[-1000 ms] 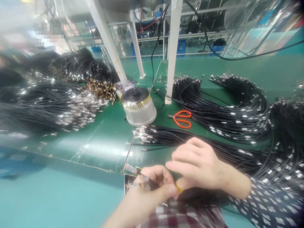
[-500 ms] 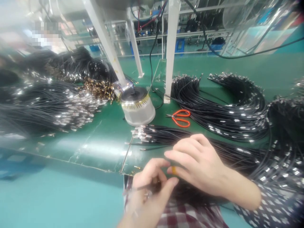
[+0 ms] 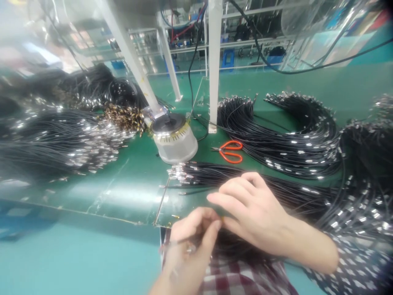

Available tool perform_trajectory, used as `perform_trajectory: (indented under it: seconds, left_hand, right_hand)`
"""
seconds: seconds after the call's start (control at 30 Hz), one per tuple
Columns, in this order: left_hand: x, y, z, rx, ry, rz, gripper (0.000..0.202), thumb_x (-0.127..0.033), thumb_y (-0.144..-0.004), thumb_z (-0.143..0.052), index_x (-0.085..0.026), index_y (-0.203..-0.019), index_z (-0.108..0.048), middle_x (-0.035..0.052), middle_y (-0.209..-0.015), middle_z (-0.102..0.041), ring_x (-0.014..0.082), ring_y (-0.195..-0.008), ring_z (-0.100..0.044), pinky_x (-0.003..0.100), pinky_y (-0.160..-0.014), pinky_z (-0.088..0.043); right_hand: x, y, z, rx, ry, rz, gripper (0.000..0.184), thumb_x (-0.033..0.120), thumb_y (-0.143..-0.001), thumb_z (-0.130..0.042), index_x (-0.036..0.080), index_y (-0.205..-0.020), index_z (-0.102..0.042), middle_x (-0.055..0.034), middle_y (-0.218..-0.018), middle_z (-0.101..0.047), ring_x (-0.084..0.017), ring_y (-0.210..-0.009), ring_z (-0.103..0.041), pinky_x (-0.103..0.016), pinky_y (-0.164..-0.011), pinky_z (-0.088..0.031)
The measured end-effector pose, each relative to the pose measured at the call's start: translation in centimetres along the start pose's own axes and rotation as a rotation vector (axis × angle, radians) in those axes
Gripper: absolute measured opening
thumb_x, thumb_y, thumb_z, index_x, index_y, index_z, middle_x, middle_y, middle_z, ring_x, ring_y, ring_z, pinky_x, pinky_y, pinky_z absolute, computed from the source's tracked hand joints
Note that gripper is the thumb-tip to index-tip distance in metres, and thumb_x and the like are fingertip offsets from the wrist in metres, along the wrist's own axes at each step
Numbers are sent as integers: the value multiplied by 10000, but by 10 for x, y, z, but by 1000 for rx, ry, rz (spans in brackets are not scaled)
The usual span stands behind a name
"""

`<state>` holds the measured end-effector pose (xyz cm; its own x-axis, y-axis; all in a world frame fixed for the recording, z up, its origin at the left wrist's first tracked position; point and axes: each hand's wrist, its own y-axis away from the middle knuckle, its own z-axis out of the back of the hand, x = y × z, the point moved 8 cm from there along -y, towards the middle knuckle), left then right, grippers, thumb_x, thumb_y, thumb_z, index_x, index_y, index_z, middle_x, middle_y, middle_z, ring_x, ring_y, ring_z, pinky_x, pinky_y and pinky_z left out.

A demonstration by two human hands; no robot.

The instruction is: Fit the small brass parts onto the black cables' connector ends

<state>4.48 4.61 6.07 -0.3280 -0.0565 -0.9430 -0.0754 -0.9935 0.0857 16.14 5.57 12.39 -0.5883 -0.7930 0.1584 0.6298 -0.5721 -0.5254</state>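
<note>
My left hand (image 3: pixel 192 246) is closed in a pinch at the front table edge, with a thin dark cable (image 3: pixel 181 242) running across its palm. Its thumb and forefinger tips meet my right thumb. A small piece of yellow tape (image 3: pixel 222 220) shows at my right thumb tip. My right hand (image 3: pixel 251 209) reaches in from the right, forefinger stretched over the left fingertips; its far fingers are partly hidden. Black cables (image 3: pixel 236 246) lie on the lap below both hands. Just beyond them rests a bundle of black cables with silvery ends (image 3: pixel 184 174).
Scissors with orange handles (image 3: pixel 231 152) lie beside a white round tape dispenser (image 3: pixel 175 145). Large cable heaps stand at the left (image 3: pixel 61 135) and right (image 3: pixel 291 143). White posts (image 3: pixel 213 73) rise from the green table (image 3: pixel 123 192). A black cord (image 3: pixel 294 73) hangs overhead.
The left thumb and forefinger have closed together against the right thumb. The yellow tape, plainly visible on the right thumb before, is now mostly covered. The view has shifted slightly.
</note>
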Motion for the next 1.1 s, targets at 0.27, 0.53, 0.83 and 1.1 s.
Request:
perform_trajectory:
  seconds: [0.27,0.53,0.83,1.1]
  left_hand:
    - [12,-8,4,18,190,195,160,-280,-788,-643,-170,-673,-625,-31,-564,-520,97,-499,-381,204,-465,-307]
    - [8,-1,14,-150,288,125,88,-168,-696,-692,-203,-617,-680,-37,-505,-535,97,-446,-387,219,-447,-305]
    - [-12,2,15,-19,187,-212,180,-128,-733,-715,-277,-638,-748,-19,-564,-647,148,-498,-545,251,-501,-412]
    - [-12,5,14,-16,195,-307,165,-161,-780,-722,-299,-702,-768,-18,-587,-678,146,-506,-565,251,-507,-420]
  right_hand:
    - [-7,5,-2,114,-151,-56,471,486,-793,-722,198,-1136,-578,-48,-985,-659,-220,-923,-580,-390,-845,-342]
    - [-38,31,-54,358,-1220,-817,352,478,-938,-498,149,-921,-619,-69,-883,-707,-136,-702,-613,-259,-623,-414]
    - [-20,41,-70,522,-1642,-1013,361,501,-833,-662,157,-901,-575,-52,-789,-745,-55,-506,-507,-189,-527,-287]
    - [-16,41,-67,456,-1737,-1061,366,366,-711,-815,152,-900,-586,0,-712,-705,-48,-499,-465,-187,-511,-307]
